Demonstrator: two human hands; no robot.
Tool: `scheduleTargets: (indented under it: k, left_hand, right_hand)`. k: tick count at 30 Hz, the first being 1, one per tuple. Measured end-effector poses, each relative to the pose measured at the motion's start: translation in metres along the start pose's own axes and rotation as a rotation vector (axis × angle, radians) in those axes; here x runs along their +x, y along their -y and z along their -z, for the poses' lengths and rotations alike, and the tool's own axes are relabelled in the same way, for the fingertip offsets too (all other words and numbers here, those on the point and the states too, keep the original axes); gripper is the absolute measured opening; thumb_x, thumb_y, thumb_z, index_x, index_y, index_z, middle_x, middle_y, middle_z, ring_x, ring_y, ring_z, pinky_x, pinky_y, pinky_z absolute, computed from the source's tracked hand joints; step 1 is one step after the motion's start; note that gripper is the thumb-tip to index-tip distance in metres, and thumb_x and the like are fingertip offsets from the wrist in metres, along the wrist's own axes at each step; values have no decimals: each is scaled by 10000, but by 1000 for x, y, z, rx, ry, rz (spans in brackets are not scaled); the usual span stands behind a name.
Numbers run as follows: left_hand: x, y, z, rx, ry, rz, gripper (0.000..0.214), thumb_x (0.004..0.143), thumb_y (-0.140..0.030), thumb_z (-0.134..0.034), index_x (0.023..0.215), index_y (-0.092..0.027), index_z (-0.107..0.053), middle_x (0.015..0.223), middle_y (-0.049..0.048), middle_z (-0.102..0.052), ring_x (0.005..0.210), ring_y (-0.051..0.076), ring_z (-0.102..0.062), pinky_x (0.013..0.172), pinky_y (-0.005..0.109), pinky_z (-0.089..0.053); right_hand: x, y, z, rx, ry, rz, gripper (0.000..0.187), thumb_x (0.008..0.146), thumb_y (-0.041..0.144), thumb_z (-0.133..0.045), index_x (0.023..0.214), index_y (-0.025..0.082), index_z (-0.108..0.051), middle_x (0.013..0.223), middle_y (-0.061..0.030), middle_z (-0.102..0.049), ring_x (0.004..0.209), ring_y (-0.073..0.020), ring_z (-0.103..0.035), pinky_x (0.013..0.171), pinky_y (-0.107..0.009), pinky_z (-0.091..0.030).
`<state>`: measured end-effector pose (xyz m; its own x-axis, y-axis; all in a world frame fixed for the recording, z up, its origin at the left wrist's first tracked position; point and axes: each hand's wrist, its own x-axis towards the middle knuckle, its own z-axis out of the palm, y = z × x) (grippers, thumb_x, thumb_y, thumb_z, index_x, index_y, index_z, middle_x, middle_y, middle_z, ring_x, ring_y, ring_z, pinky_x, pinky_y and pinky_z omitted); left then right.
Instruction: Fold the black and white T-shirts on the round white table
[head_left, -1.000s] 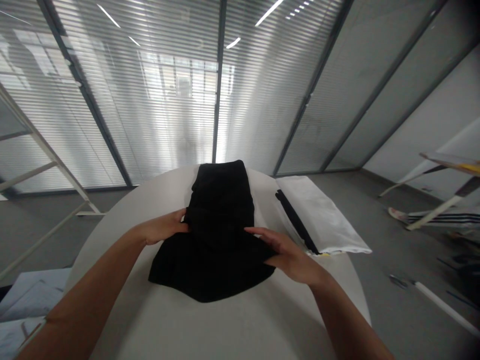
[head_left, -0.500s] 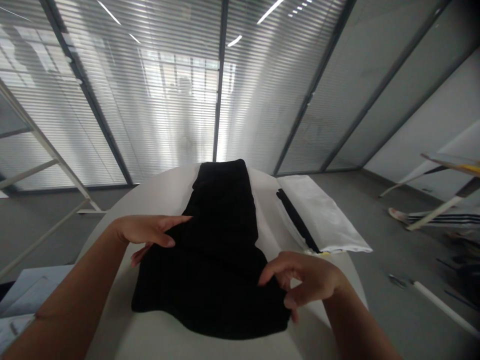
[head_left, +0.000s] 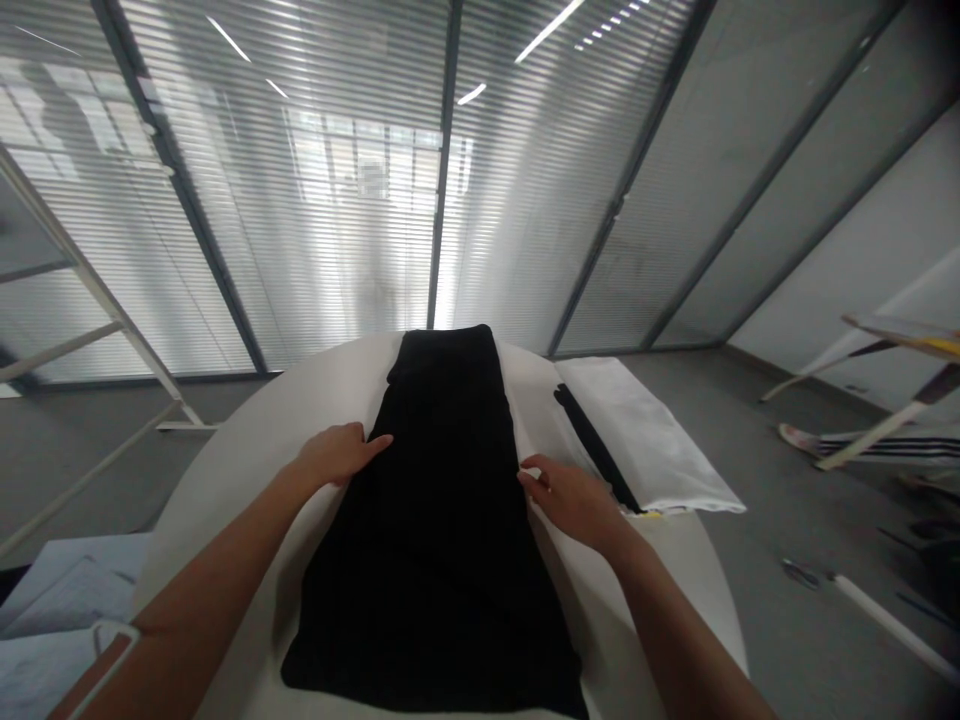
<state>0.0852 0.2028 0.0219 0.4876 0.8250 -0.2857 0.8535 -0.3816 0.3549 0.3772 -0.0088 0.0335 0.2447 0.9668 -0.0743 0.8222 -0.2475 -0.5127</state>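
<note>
A long piece of black cloth (head_left: pixel 442 540), narrower at its far end, lies lengthwise on the round white table (head_left: pixel 247 470). At its left edge is my left hand (head_left: pixel 336 455), closed on the border with the thumb on top and the other fingers partly hidden at the side. Across from it, my right hand (head_left: pixel 566 495) pinches the right edge between thumb and fingers. Between the hands the cloth lies fairly flat, and its near edge reaches the bottom of the view.
Folded white cloth (head_left: pixel 637 430) with a black strip (head_left: pixel 592 440) along its side lies at the table's right, overhanging the rim. Papers (head_left: pixel 67 590) are at lower left. A pale metal frame (head_left: pixel 127 330) stands left. A person's striped trouser leg (head_left: pixel 885 443) shows at right.
Both hands have moved away from me along the cloth to its side edges. The near part has straightened and narrowed, its bulging sides drawn in, and its near edge sits lower in view.
</note>
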Motion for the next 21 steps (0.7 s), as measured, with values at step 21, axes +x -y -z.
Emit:
scheduleTargets:
  k: [21]
  left_hand:
    - [-14, 11, 11, -206, 951, -87, 558, 736, -679, -607, 502, -173, -583, 520, 152, -638, 483, 265, -631, 462, 371, -525]
  right_hand:
    - [-6, -2, -12, 270, 450, 65, 624, 807, 181, -535, 1405, 211, -361, 686, 53, -593, 559, -126, -563, 536, -233, -387]
